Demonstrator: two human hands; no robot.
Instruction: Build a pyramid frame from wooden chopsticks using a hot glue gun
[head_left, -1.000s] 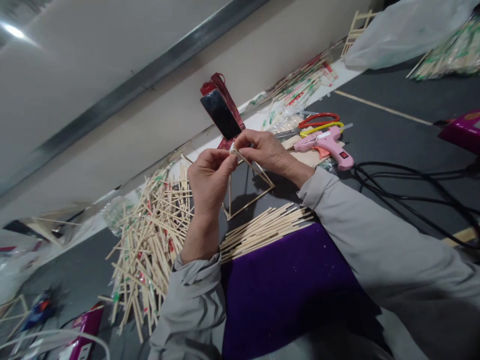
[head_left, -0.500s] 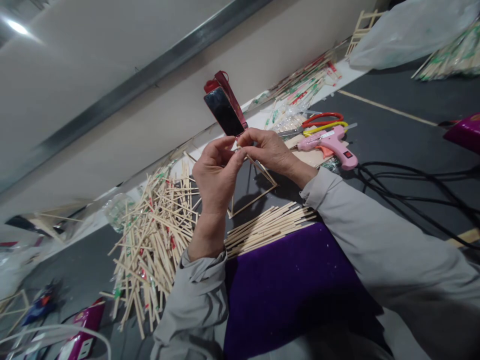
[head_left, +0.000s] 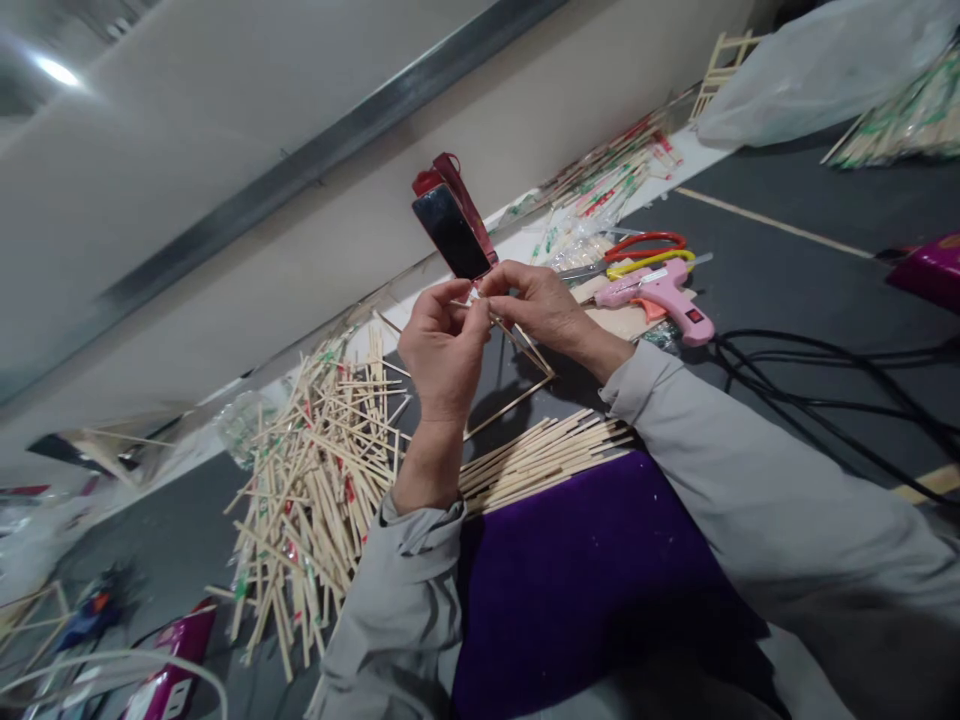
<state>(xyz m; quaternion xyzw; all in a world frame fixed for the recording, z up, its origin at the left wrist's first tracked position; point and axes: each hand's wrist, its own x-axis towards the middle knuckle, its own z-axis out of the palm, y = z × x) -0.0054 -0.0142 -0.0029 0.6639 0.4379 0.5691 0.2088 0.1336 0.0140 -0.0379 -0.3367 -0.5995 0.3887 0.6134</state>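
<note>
A skeletal, straight-edged frame of thin, pale wooden sticks (head_left: 510, 406) sits on the dark grey tabletop (head_left: 757, 270). The left hand (head_left: 441, 350) and right hand (head_left: 544, 312) pinch its top, seemingly at a joint. The left hand now covers an upright visible a second ago.

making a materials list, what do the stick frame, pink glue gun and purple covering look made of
Stick frame: probably bare wood or bamboo, being pale and matte.
Pink glue gun: likely moulded plastic, from its smooth, even colour.
Purple covering: apparently fabric, possibly velvety, given its soft, dull look; fibre unclear.
</note>
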